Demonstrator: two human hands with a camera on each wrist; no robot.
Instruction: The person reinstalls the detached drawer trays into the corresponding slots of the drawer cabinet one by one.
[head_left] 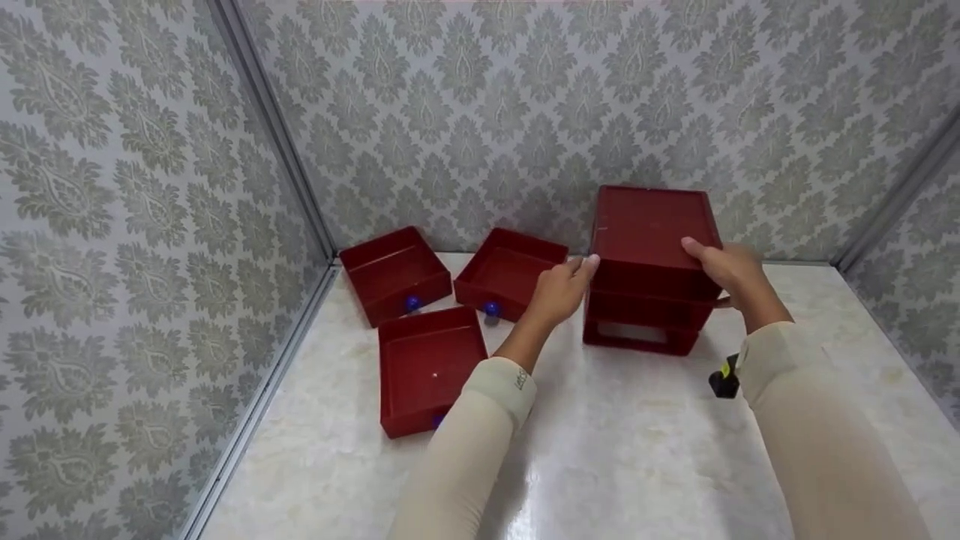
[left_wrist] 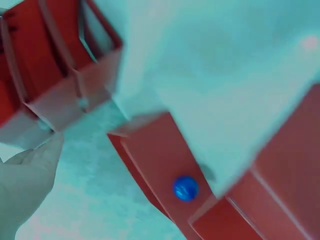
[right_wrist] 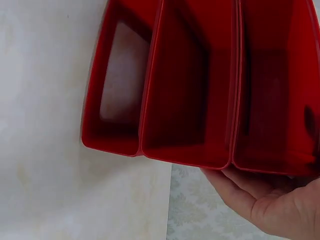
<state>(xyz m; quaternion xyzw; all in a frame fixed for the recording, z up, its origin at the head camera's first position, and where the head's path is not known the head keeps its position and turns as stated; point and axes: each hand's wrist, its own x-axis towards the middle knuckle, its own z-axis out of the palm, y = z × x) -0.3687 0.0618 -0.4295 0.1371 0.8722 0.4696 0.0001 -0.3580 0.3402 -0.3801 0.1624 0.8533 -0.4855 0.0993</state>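
Three stacked slots form a red drawer frame [head_left: 651, 225] at the back right in the head view; their fronts face the person. My right hand [head_left: 739, 277] grips its right side, thumb over the top; in the right wrist view the fingers of that hand [right_wrist: 270, 200] lie along the outer wall. My left hand [head_left: 562, 291] touches the frame's left side with fairly straight fingers, and in the left wrist view the hand [left_wrist: 32, 180] is beside the frame [left_wrist: 60, 100]. The slots [right_wrist: 182, 90] hold no drawers.
Left of the frame lie three red drawers with blue knobs: one at far left [head_left: 397, 277], one near the wall [head_left: 510, 274], one in front [head_left: 431, 367]. A small black object with a yellow mark [head_left: 724, 381] lies by the right sleeve. Patterned walls [head_left: 465, 112] enclose the table.
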